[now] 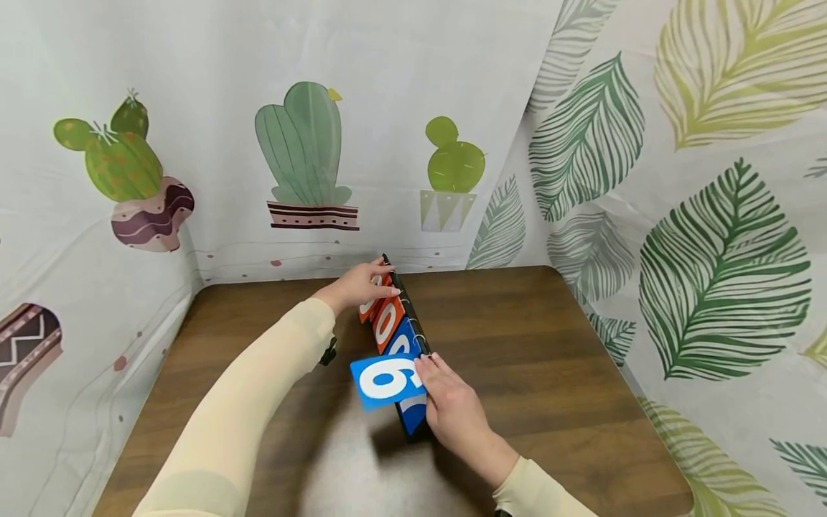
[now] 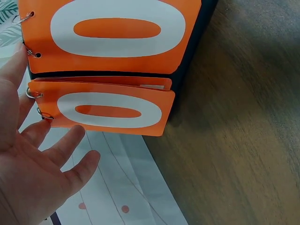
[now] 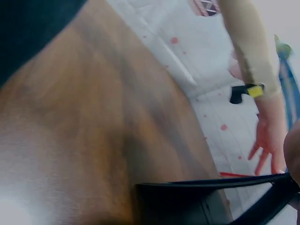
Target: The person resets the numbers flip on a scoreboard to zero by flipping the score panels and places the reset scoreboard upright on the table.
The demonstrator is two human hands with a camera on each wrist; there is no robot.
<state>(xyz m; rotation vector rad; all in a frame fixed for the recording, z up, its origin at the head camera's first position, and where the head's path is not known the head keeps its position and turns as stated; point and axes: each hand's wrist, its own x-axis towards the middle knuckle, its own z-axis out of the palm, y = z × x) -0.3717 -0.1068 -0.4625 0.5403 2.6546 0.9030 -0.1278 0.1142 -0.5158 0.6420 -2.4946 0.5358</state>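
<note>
Blue 6 card (image 1: 388, 380) juts out, its turn unfinished, I judge; orange cards (image 2: 117, 28) show 0. The scoreboard (image 1: 408, 310) starts near the worktop's (image 1: 549, 352) far edge. My left hand (image 1: 360, 286) touches it, fingers apart; whether my right hand (image 1: 457, 409) pinches, I can't tell.

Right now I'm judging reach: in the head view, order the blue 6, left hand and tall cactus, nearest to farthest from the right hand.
1. Blue 6: by the right hand, on its left.
2. Left hand: farther forward, left.
3. Tall cactus: on the back cloth.
</note>
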